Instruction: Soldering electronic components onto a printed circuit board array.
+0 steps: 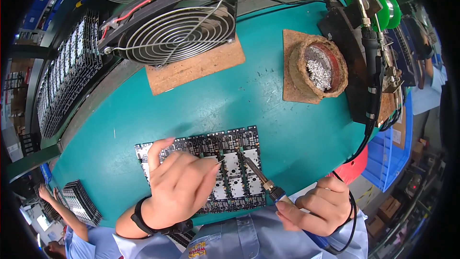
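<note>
Near the front edge of the green bench top, just ahead of our body, lies the panel of circuit boards — a dark, flat array of small boards with white squares, lying flat and reaching back toward the middle of the surface. We judge the step in hand to be soldering a joint on this panel, and doing it well means keeping the panel pinned so it cannot slide, bringing the tip down on one pad only, and feeding solder at the joint rather than onto the iron.

Our left hand rests on the panel's left half, covering it, fingers curled with thumb and forefinger pinched together toward the centre; a thin solder wire may sit in that pinch, but we cannot tell. Our right hand is clenched around the blue handle of the soldering iron, whose tip slants up-left and touches the panel just beside the left fingertips.

Farther back stand a cooling fan on a cork pad, a crusted solder pot and an iron stand at the right edge.
</note>
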Tool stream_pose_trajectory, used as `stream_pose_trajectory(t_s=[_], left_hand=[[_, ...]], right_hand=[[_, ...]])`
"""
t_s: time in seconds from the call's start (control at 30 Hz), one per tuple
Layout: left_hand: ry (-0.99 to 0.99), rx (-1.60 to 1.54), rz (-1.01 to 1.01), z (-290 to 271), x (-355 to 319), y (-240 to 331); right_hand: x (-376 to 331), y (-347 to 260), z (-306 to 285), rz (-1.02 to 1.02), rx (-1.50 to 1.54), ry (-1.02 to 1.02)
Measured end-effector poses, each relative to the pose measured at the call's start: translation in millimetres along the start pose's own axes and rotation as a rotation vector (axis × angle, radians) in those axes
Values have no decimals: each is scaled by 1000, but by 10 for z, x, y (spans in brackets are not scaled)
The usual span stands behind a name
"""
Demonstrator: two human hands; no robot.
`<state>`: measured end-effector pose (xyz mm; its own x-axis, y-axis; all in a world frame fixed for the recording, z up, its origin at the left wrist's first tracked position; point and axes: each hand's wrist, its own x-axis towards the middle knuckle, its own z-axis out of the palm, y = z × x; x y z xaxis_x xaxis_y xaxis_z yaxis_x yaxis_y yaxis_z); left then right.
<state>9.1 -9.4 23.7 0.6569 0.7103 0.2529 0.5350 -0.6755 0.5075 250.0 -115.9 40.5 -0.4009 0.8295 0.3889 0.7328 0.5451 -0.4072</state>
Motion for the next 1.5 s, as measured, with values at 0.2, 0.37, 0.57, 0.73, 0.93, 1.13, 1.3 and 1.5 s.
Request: stream_pose_trajectory(t_s=[0.2,0.37,0.57,0.73,0.93,1.13,1.3,1.5], left_hand=[[-80,-24,-79,-57,-65,11],[-85,-12,-56,-26,-82,28],[-71,-4,-10,-12,-68,27],[-42,-14,5,36,-75,18],[-48,-55,-47,42,-80,28],[-97,-58,-23,38,-87,50],[-78,-193,11,24,-107,117],[-129,-368,71,45,-170,239]], right_hand=[[-26,-23,39,95,61,60],[17,-14,-28,79,56,-2],[8,82,-65,115,179,-29],[-84,128,25,178,279,33],[-108,125,-79,221,404,-1],[-118,202,126,539,99,401],[-197,51,260,664,407,447],[49,-51,426,320,731,101]])
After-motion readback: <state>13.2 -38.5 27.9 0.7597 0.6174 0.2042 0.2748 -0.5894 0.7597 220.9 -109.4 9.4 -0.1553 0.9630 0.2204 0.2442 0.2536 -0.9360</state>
